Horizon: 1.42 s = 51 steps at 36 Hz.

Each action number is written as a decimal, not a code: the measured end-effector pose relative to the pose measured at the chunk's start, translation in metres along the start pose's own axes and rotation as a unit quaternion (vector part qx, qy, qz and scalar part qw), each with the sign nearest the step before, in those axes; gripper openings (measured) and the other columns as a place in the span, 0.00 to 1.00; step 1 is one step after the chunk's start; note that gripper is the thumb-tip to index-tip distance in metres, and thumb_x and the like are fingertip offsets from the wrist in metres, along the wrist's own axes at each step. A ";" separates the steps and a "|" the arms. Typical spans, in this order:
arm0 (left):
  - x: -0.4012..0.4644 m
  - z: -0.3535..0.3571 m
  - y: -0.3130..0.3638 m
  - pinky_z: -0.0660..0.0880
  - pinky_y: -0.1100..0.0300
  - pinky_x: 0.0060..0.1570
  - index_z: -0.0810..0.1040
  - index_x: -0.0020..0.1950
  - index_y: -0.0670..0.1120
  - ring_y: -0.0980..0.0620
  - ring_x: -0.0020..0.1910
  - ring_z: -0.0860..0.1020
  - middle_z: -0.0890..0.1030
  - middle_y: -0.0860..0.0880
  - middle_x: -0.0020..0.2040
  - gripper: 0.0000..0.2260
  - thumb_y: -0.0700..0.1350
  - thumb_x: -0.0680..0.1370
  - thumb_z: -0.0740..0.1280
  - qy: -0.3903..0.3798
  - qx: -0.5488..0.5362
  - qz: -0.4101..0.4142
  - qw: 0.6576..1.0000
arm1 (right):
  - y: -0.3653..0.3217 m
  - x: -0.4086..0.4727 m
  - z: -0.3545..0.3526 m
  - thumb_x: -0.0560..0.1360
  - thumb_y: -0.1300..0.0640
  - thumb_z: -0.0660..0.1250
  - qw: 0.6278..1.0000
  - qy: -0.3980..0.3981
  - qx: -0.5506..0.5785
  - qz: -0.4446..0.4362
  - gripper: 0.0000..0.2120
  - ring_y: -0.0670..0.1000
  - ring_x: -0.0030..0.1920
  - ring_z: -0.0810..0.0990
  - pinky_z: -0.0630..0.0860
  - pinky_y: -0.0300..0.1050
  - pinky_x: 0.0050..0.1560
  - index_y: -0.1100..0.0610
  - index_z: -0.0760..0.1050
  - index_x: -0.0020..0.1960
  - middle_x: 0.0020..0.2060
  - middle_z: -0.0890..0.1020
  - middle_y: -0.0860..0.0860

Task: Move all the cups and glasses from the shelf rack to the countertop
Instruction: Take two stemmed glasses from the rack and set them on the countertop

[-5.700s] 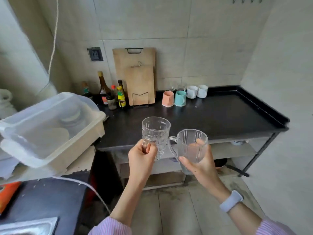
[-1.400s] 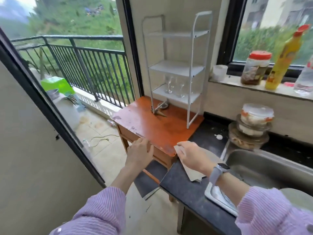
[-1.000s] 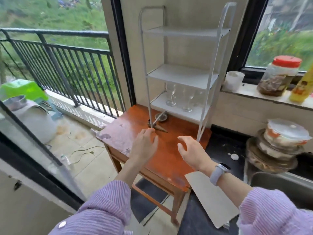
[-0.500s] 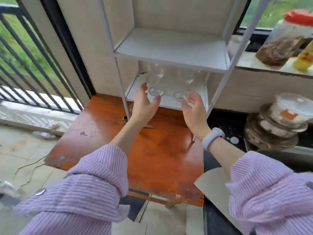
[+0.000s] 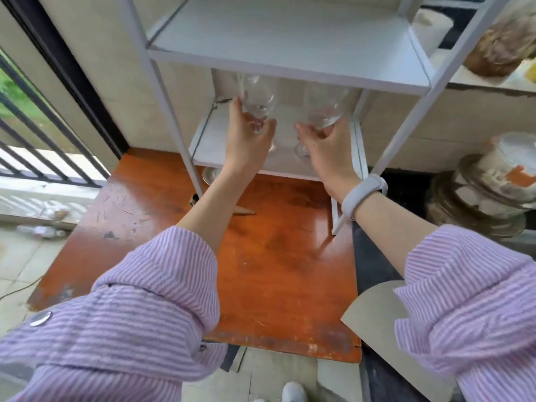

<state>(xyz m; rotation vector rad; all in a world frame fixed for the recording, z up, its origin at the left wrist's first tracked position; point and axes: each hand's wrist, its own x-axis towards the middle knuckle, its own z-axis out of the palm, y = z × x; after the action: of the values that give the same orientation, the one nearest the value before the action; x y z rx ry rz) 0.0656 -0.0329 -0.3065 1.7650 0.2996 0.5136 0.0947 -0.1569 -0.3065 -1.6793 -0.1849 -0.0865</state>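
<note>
A white metal shelf rack (image 5: 290,50) stands on an orange wooden table (image 5: 261,256). Two clear stemmed glasses stand on its lowest shelf (image 5: 208,140). My left hand (image 5: 246,140) is closed around the stem of the left stemmed glass (image 5: 256,94). My right hand (image 5: 330,149) grips the stem of the right stemmed glass (image 5: 324,105). The right glass's foot (image 5: 301,150) shows by my right thumb. The middle shelf hides the rims of both glasses. I cannot tell whether the feet have left the shelf.
A dark countertop (image 5: 374,256) runs along the table's right side, with stacked lidded containers (image 5: 493,187) on it. A jar (image 5: 504,44) and a white cup (image 5: 432,27) sit on the window ledge. A balcony railing (image 5: 29,132) lies to the left.
I have stepped closer to the rack. Both hands went from open beside the glasses to closed around their stems. Earlier I held two glass mugs at the black countertop.
</note>
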 end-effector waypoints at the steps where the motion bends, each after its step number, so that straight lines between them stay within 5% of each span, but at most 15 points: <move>1: -0.002 0.000 0.002 0.75 0.53 0.52 0.65 0.63 0.43 0.52 0.47 0.75 0.74 0.54 0.45 0.19 0.39 0.75 0.67 0.004 -0.005 0.001 1.000 | -0.001 -0.002 -0.001 0.72 0.61 0.69 1.000 -0.001 0.010 0.003 0.18 0.46 0.34 0.77 0.74 0.32 0.31 0.67 0.68 0.57 0.41 0.77 0.58; 4: -0.018 -0.006 0.007 0.75 0.59 0.49 0.67 0.60 0.45 0.57 0.44 0.76 0.73 0.57 0.45 0.17 0.39 0.73 0.68 0.007 -0.027 0.003 1.000 | -0.004 -0.015 -0.004 0.71 0.58 0.71 1.000 -0.002 0.011 0.005 0.21 0.44 0.37 0.80 0.77 0.32 0.37 0.61 0.66 0.59 0.42 0.78 0.51; 7: -0.046 -0.016 0.011 0.77 0.61 0.48 0.67 0.62 0.46 0.55 0.47 0.78 0.76 0.50 0.49 0.20 0.40 0.73 0.69 -0.007 -0.054 0.004 0.998 | -0.006 -0.039 -0.011 0.69 0.56 0.73 1.000 -0.007 0.002 -0.005 0.21 0.36 0.38 0.80 0.74 0.26 0.36 0.54 0.65 0.56 0.42 0.76 0.47; 11: -0.088 -0.028 0.010 0.74 0.70 0.34 0.71 0.52 0.52 0.64 0.33 0.77 0.79 0.59 0.37 0.14 0.39 0.72 0.70 0.020 -0.068 -0.002 0.997 | -0.003 -0.085 -0.026 0.66 0.49 0.73 0.999 -0.040 0.004 0.010 0.20 0.37 0.42 0.80 0.75 0.28 0.37 0.41 0.65 0.50 0.45 0.76 0.45; 17: -0.163 -0.032 0.003 0.72 0.75 0.40 0.73 0.56 0.48 0.64 0.43 0.77 0.77 0.56 0.47 0.16 0.42 0.70 0.73 -0.025 -0.023 -0.041 0.999 | 0.004 -0.171 -0.070 0.68 0.52 0.73 0.996 -0.048 0.007 0.071 0.19 0.44 0.47 0.80 0.77 0.31 0.39 0.40 0.68 0.54 0.51 0.78 0.50; 21: -0.217 -0.024 0.003 0.73 0.71 0.44 0.71 0.50 0.61 0.58 0.48 0.77 0.79 0.54 0.50 0.18 0.44 0.69 0.74 -0.131 0.024 -0.071 0.989 | 0.011 -0.228 -0.106 0.67 0.56 0.75 0.991 -0.040 0.024 0.125 0.18 0.43 0.41 0.81 0.76 0.31 0.38 0.45 0.71 0.51 0.44 0.80 0.49; 26: -0.273 0.011 0.013 0.74 0.70 0.42 0.71 0.49 0.59 0.57 0.46 0.78 0.80 0.51 0.48 0.17 0.43 0.68 0.74 -0.207 0.033 -0.096 0.973 | 0.020 -0.287 -0.166 0.61 0.53 0.76 0.987 0.025 0.006 0.161 0.21 0.41 0.46 0.79 0.72 0.25 0.46 0.49 0.71 0.50 0.45 0.80 0.47; 31: -0.334 0.076 0.038 0.77 0.51 0.50 0.73 0.53 0.53 0.52 0.48 0.78 0.80 0.51 0.49 0.17 0.44 0.69 0.74 -0.293 0.047 -0.104 0.949 | 0.027 -0.344 -0.246 0.64 0.63 0.76 0.977 0.110 -0.036 0.177 0.20 0.42 0.42 0.79 0.74 0.32 0.44 0.47 0.70 0.47 0.43 0.79 0.50; 36: -0.413 0.154 0.072 0.76 0.54 0.50 0.74 0.54 0.51 0.52 0.48 0.79 0.80 0.48 0.49 0.16 0.44 0.69 0.74 -0.368 0.030 -0.089 0.925 | 0.023 -0.410 -0.341 0.62 0.59 0.78 0.966 0.197 -0.061 0.154 0.21 0.31 0.41 0.75 0.68 0.21 0.42 0.47 0.70 0.46 0.42 0.75 0.43; 41: -0.502 0.246 0.120 0.70 0.74 0.39 0.74 0.49 0.53 0.64 0.40 0.76 0.80 0.51 0.45 0.15 0.41 0.68 0.74 -0.455 0.004 -0.028 0.890 | 0.016 -0.481 -0.451 0.60 0.51 0.75 0.937 0.306 -0.078 0.151 0.19 0.34 0.40 0.76 0.70 0.25 0.40 0.43 0.70 0.47 0.41 0.76 0.41; 44: -0.556 0.305 0.153 0.70 0.73 0.38 0.73 0.48 0.55 0.63 0.39 0.77 0.80 0.53 0.43 0.13 0.43 0.69 0.74 -0.521 -0.003 0.009 0.853 | 0.005 -0.524 -0.518 0.62 0.51 0.74 0.915 0.362 -0.089 0.154 0.19 0.38 0.39 0.76 0.72 0.33 0.39 0.41 0.69 0.47 0.41 0.75 0.42; 48: -0.628 0.379 0.201 0.70 0.66 0.31 0.72 0.44 0.53 0.60 0.30 0.75 0.77 0.53 0.34 0.12 0.42 0.69 0.73 -0.603 -0.023 0.059 0.795 | -0.015 -0.580 -0.600 0.67 0.63 0.74 0.881 0.443 -0.101 0.132 0.20 0.34 0.41 0.74 0.71 0.27 0.41 0.47 0.68 0.50 0.45 0.74 0.44; 51: -0.681 0.428 0.238 0.74 0.64 0.36 0.73 0.49 0.51 0.58 0.37 0.78 0.80 0.48 0.42 0.13 0.43 0.69 0.74 -0.640 -0.032 0.124 0.758 | -0.030 -0.616 -0.653 0.67 0.64 0.74 0.843 0.512 -0.111 0.123 0.19 0.32 0.39 0.74 0.71 0.26 0.40 0.53 0.69 0.51 0.44 0.74 0.46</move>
<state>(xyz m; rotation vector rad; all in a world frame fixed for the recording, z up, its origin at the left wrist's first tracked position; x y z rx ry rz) -0.3322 -0.7708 -0.2821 1.7041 -0.9187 -0.5739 -0.4827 -0.8451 -0.3017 -1.6523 0.8767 -0.8155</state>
